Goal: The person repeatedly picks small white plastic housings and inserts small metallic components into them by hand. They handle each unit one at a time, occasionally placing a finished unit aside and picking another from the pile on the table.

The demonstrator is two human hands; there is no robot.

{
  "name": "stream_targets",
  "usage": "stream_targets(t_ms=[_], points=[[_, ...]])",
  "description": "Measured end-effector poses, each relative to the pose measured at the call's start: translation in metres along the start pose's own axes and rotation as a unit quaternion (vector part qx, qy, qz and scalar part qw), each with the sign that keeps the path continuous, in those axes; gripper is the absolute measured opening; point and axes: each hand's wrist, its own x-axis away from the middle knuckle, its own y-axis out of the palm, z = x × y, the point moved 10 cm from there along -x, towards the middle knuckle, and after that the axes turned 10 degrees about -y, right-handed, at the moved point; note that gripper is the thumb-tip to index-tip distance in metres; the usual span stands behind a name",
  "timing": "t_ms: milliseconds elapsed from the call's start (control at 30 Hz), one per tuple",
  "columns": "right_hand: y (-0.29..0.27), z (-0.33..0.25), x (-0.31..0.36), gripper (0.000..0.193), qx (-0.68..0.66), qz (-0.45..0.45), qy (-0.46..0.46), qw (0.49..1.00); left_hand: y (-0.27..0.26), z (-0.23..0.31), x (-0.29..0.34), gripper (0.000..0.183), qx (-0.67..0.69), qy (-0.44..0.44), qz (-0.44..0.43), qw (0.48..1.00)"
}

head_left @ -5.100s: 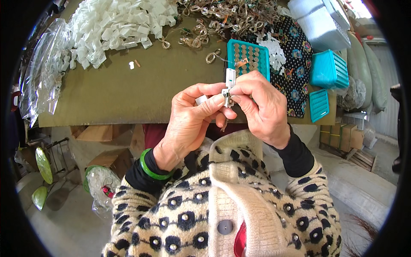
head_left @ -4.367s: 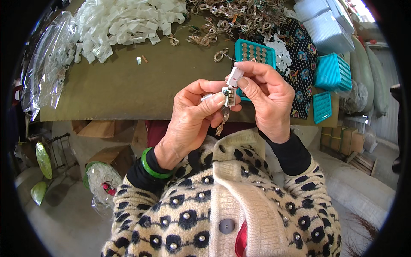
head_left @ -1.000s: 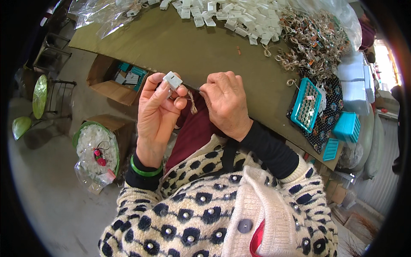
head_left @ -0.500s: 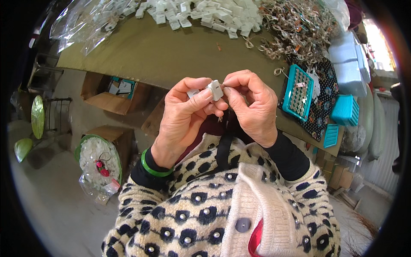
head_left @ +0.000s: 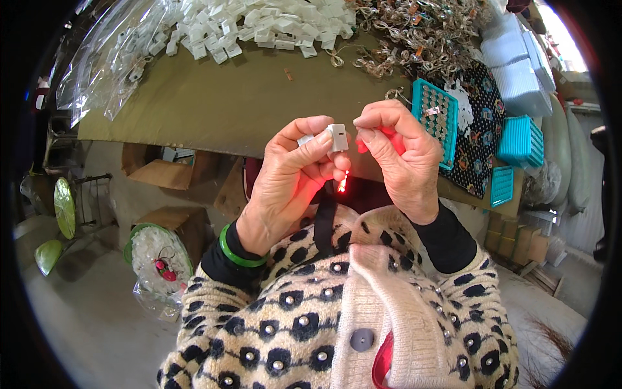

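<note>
My left hand (head_left: 288,172) pinches a small white plastic case (head_left: 338,137) between thumb and fingers; a dark slot shows on its face. Below these fingers hangs a cluster of small lights (head_left: 343,181), glowing red and tinting both hands. My right hand (head_left: 405,162) is just right of the case, apart from it. Its thumb and forefinger come together at the tips; whatever may be between them is hidden. Near this hand lies a teal tray (head_left: 416,107) with rows of round silvery discs (head_left: 437,123), like coin cells.
White plastic cases (head_left: 278,29) are heaped at the table's (head_left: 214,97) far side, beside tangled light strings (head_left: 421,32). Clear bags (head_left: 97,71) lie far left. Stacked teal trays (head_left: 521,139) stand at right. Left of me are a cardboard box (head_left: 159,175) and a green-rimmed basket (head_left: 129,246).
The lights under my left hand have come on red. My right hand has drawn away from the white case to the right. The whole view has shifted slightly.
</note>
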Motion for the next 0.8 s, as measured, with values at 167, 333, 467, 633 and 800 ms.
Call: stream_targets(t_ms=[167,333,467,633,800], points=[[-0.015,-0.013,-0.001,0.012,0.108,-0.003,-0.082,0.991,0.001,-0.012,-0.009,0.019,-0.014,-0.035,0.019,0.999],[-0.020,-0.028,0.001,0.016,0.181,-0.015,-0.157,0.971,0.006,-0.016,-0.014,0.018,-0.039,-0.033,0.022,0.998],[-0.020,-0.031,0.003,0.019,0.182,-0.013,-0.185,0.966,0.010,-0.022,-0.018,0.017,-0.026,-0.046,0.023,0.998],[-0.020,-0.029,0.004,0.022,0.159,-0.042,-0.190,0.968,0.009,-0.028,-0.020,0.018,-0.034,-0.064,0.034,0.997],[-0.023,-0.026,0.006,0.024,0.137,-0.059,-0.182,0.972,0.011,-0.030,-0.022,0.017,-0.049,-0.062,0.035,0.996]])
